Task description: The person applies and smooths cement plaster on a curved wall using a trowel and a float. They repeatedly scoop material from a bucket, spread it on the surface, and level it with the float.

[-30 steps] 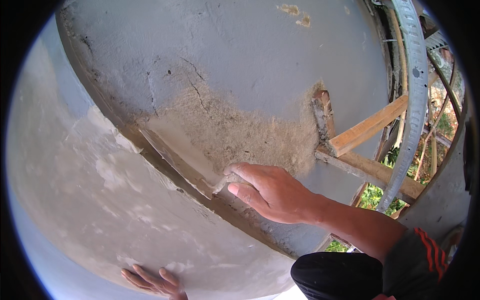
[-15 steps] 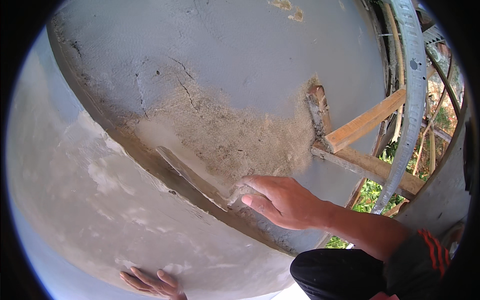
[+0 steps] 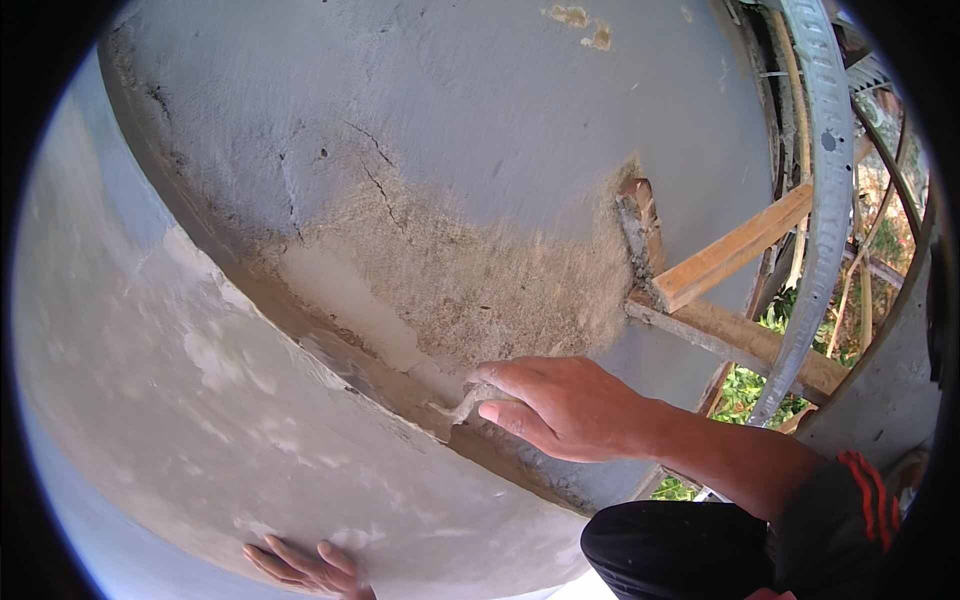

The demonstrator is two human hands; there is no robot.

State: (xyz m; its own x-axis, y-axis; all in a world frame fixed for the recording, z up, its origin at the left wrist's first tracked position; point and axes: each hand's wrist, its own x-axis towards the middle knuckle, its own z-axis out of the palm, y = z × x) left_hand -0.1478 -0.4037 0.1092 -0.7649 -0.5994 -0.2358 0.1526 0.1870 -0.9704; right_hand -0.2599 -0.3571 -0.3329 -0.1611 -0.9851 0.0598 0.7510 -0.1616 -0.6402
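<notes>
My right hand [image 3: 560,408] is closed round the handle of a plastering trowel [image 3: 455,409], whose cranked metal neck shows at the fingertips. The blade lies low in the corner groove and blends with the mortar, so its outline is hard to make out. Just beyond it is a patch of pale wet mortar [image 3: 345,290], bordering a rough sandy area [image 3: 480,270] of the grey wall. My left hand [image 3: 305,568] rests with fingers apart on a smooth, curved plastered surface [image 3: 190,390] at lower left.
A wooden batten [image 3: 738,250] juts from the right, beside a lower timber [image 3: 765,345] and a mortar-smeared brick piece [image 3: 642,225]. A curved perforated metal strip [image 3: 825,180] passes in front of poles and foliage. Thin cracks [image 3: 378,180] mark the grey wall [image 3: 480,110].
The trowel blade has tilted: its long face stood out along the groove before and now hardly shows, uncovering the pale mortar. My right hand shifted slightly; my left stayed in place.
</notes>
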